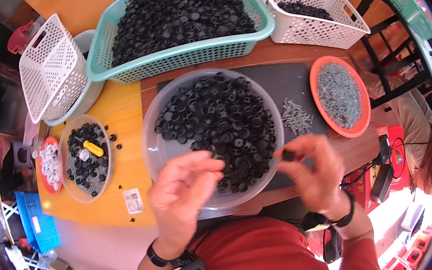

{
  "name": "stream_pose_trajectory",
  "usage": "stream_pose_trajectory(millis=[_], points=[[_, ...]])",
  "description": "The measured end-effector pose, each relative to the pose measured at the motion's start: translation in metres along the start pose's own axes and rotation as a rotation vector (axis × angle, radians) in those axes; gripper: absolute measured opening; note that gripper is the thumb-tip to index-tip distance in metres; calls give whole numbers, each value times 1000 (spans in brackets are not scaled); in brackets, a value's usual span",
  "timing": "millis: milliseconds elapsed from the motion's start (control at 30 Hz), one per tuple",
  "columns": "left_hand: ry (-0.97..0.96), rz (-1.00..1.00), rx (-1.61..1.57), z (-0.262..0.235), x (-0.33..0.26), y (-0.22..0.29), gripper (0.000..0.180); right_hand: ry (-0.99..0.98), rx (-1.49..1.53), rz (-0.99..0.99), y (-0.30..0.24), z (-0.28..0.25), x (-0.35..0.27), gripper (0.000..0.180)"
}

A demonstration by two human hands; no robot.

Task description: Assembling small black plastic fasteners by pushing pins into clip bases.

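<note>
My right hand (314, 168) pinches a small black plastic cap (288, 155) between thumb and fingertips, just over the near right rim of a clear round bowl (159, 154) filled with several black caps (220, 123). My left hand (185, 191) hovers over the bowl's near left rim with fingers curled inward; whether it holds anything is hidden. A loose pile of small grey screws (295, 116) lies on the dark mat (288, 82) right of the bowl. An orange dish (362, 116) of the same screws sits further right.
A teal basket (102, 60) heaped with black caps stands behind the bowl. A white basket (322, 28) holds some caps at back right; another white basket (47, 72) leans at back left. A clear dish (71, 178) with black parts and a yellow piece sits left, beside an orange dish of white parts (50, 165).
</note>
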State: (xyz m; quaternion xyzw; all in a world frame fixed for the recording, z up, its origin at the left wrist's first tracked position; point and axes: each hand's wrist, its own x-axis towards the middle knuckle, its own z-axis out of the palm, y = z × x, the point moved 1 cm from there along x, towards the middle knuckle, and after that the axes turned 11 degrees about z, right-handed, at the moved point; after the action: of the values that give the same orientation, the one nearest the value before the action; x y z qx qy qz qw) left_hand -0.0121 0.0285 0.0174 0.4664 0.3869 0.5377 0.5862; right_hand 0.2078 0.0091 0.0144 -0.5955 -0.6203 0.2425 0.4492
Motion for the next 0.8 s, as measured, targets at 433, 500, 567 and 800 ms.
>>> stream_pose_trajectory(millis=[433, 500, 567, 800], points=[[-48, 385, 757, -47, 0, -6, 18, 159, 78, 321, 31, -75, 95, 17], [-89, 443, 890, -45, 8, -1, 19, 178, -11, 286, 39, -83, 122, 16], [-209, 495, 1035, -41, 14, 1, 21, 243, -78, 190, 52, -98, 157, 17], [-379, 522, 1332, -26, 24, -8, 28, 411, -712, 19, 106, -142, 258, 30]])
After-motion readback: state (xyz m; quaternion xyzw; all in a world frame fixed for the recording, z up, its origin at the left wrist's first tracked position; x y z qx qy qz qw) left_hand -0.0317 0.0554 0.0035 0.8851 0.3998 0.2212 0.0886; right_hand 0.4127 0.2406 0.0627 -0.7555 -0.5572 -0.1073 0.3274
